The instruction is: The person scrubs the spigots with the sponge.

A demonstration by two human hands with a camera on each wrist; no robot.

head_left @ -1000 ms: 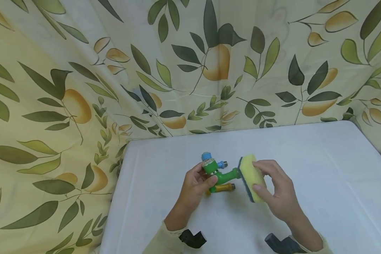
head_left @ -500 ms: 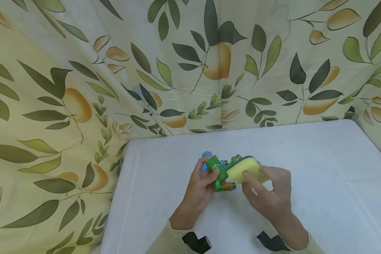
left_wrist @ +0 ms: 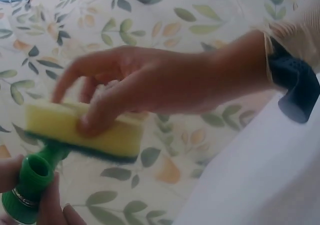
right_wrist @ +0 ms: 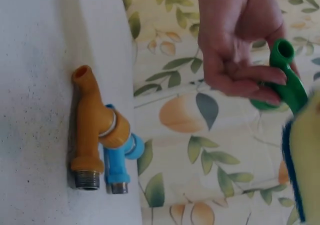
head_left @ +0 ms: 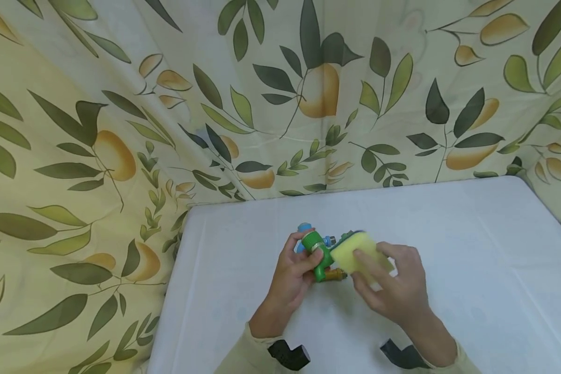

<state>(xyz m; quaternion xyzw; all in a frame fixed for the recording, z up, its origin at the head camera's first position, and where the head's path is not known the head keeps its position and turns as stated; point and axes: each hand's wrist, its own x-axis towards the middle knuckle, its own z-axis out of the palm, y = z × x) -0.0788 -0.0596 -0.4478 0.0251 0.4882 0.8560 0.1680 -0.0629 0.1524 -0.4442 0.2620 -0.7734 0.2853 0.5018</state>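
Note:
My left hand [head_left: 287, 275] grips a green plastic tap [head_left: 314, 241] by its body, thumb in front. A yellow sponge [head_left: 350, 254] with a dark green scouring side is pinched between the fingers and thumb of my right hand [head_left: 397, 285]. Its scouring side lies against the green tap's arm, hiding most of that arm in the head view. From the left wrist view, the sponge [left_wrist: 85, 130] sits just above the tap's open spout [left_wrist: 37, 167]. On the table behind the hands lie an orange tap [right_wrist: 90, 130] and a blue tap [right_wrist: 117, 165], both with metal threaded ends.
A white-covered table [head_left: 472, 234] extends to both sides of the hands. Leaf-and-fruit patterned cloth [head_left: 280, 104] hangs behind its back edge and along the left. Black wrist-camera mounts [head_left: 290, 356] sit at both cuffs.
The sponge has swung from upright at the tap's arm end to tilted along the arm, shifting left. My left hand has turned the green tap, its arm now angled upward.

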